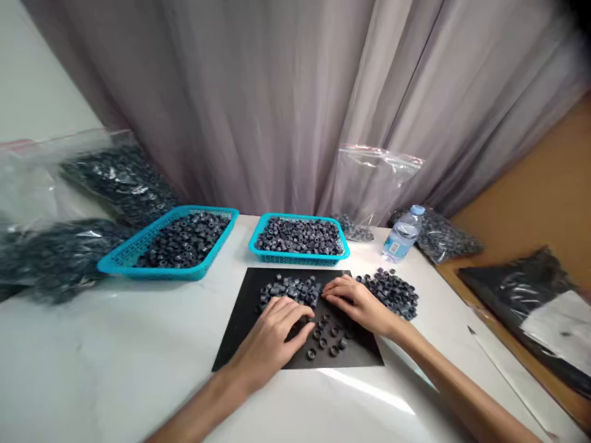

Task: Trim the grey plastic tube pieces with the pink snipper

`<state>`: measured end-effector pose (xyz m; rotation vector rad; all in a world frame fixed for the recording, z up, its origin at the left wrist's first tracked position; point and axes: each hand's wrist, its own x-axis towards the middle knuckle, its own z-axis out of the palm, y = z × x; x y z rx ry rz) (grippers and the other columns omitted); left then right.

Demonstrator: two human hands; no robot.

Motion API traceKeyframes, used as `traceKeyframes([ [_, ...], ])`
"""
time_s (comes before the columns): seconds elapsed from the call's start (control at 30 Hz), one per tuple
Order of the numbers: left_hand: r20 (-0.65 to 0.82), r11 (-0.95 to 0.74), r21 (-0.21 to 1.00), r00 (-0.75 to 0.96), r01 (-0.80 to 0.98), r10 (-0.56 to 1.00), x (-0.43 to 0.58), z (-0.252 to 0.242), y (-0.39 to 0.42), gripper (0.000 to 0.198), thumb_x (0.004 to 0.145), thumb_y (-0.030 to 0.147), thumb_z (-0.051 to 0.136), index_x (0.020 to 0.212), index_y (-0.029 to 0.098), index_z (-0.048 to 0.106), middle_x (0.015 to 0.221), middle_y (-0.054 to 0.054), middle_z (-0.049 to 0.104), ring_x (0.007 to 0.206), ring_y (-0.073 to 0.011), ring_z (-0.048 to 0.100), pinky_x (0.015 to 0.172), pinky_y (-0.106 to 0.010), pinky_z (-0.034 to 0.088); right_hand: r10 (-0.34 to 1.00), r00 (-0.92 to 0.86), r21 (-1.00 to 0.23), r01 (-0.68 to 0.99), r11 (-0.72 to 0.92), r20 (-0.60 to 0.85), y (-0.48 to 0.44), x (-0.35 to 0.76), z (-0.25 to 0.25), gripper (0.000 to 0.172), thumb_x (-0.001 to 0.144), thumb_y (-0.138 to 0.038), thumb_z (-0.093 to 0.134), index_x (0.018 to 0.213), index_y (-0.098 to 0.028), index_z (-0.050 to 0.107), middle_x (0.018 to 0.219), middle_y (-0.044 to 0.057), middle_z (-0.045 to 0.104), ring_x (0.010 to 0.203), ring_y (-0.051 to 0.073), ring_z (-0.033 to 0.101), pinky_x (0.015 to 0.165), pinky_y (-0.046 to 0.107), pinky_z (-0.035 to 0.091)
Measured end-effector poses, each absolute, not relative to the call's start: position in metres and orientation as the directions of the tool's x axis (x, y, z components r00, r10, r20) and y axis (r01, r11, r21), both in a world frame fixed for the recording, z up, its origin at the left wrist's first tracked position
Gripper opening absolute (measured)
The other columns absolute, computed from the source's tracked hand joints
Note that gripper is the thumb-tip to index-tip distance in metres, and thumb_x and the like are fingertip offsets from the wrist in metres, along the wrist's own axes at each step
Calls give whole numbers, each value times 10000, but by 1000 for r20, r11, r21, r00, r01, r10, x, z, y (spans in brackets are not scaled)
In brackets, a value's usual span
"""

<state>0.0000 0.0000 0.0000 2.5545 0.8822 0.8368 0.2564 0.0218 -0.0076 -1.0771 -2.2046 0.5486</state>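
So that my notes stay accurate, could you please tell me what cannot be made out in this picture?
Head view: whether the left hand holds any dark rings; its own fingers hide the spot.
Head view: the print on the water bottle; too small and blurred.
Head view: the far-left clear bag's full extent; cut off by the left edge.

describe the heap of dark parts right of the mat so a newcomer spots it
On the white table, find the black mat. Just off its right edge, beside the right hand, lies the heap of dark parts. Unlike the pile on the mat, it sits directly on the table.
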Motion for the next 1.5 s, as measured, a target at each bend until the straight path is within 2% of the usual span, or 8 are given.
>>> traceKeyframes([
  [0.3,416,-697,566,577,441,703,10,16,11,112,975,204,592,1055,249,656,1026,17,720,990,-188,642,978,-365,433,871,-280,-726,481,491,404,-3,268,4,188,967,-377,627,913,-204,677,926,52,675,832,176,634,775,302,510],
  [0.43,380,-638,669,562,382,735,20,23,16,103,963,215,607,1052,245,651,1000,11,693,960,-167,659,924,-312,493,883,-213,-755,458,469,419,-10,267,7,154,964,-352,632,919,-204,641,915,39,662,827,166,632,782,292,512],
  [0.63,432,-588,754,452,293,780,30,16,17,82,954,189,597,1000,212,662,1020,-15,650,791,-114,658,781,-243,553,883,-184,-776,424,468,432,-17,262,8,116,965,-321,632,1003,-212,617,986,53,644,873,175,639,793,291,527],
  [0.8,498,-641,709,433,296,751,27,14,8,119,926,140,614,1012,201,669,930,-10,612,726,-102,600,727,-231,537,850,-212,-724,449,524,483,-21,255,4,73,967,-265,636,1019,-223,664,997,53,647,881,171,634,804,291,516],
  [1.03,608,-744,632,457,216,649,22,18,1,210,899,90,646,1081,190,679,975,-22,596,719,-81,603,727,-208,551,852,-225,-745,415,522,473,-26,243,6,61,961,-231,646,988,-235,701,968,54,657,917,182,647,814,301,536],
  [1.23,570,-685,714,447,146,689,18,19,1,278,929,122,653,1187,219,684,973,-19,657,770,-96,656,742,-203,575,855,-159,-781,352,516,493,-35,241,6,322,953,-209,656,1263,-292,631,1201,84,559,890,157,660,873,354,588],
  [1.4,543,-631,764,392,135,742,19,16,0,326,924,164,680,1240,236,647,989,-14,701,809,-107,693,764,-205,599,839,-111,-750,396,530,533,-38,237,3,461,964,-209,632,1405,-305,537,1201,93,516,951,178,664,972,420,584],
  [1.5,512,-591,797,382,121,769,19,13,-3,325,916,182,696,1231,229,634,1017,-18,737,824,-115,718,794,-214,616,835,-97,-755,380,534,542,-39,234,3,467,974,-207,609,1419,-321,524,1234,97,482,1008,184,645,984,419,595],
])
